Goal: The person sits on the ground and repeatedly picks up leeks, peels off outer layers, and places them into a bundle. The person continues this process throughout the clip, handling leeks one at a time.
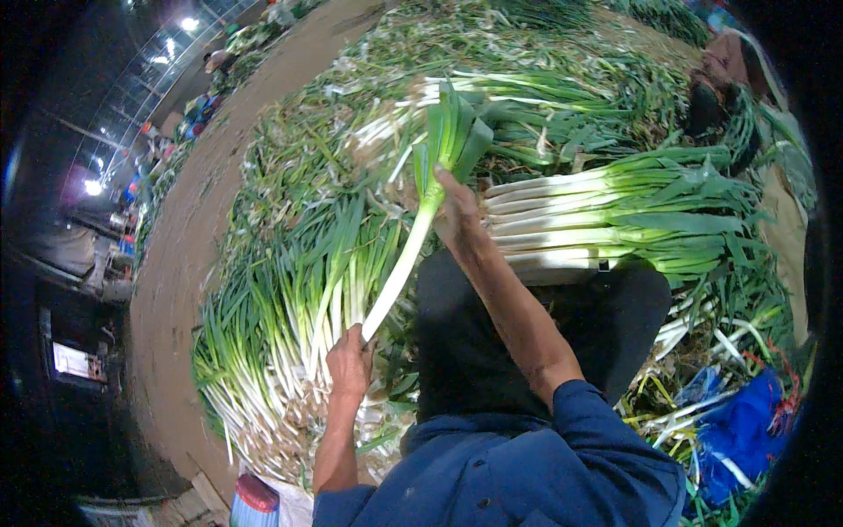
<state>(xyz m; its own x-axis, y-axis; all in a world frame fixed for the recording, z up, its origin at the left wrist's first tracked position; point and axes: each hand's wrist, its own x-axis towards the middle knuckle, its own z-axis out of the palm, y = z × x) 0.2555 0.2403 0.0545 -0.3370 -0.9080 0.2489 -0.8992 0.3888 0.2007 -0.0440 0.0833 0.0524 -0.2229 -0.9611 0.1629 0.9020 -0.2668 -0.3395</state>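
My left hand (350, 362) grips the white root end of a thick leek-like green onion (402, 267). Its upper part, where the stalk turns green, is in my right hand (454, 203). The stalk runs tilted between both hands, with its broad folded leaves at the top. Left of it lies a dense pile of untrimmed green onions (290, 329), white ends and roots towards me. On the right, beyond my knees, a neat row of cleaned stalks (553, 214) lies side by side, white ends to the left and leaves to the right.
Loose leaves and scraps (296, 138) cover the ground ahead. More green onions (395, 125) lie beyond the held stalk. A blue plastic bag (741, 421) sits at lower right among scraps. Another person (724, 72) is at upper right. A bare dirt strip (178, 263) curves along the left.
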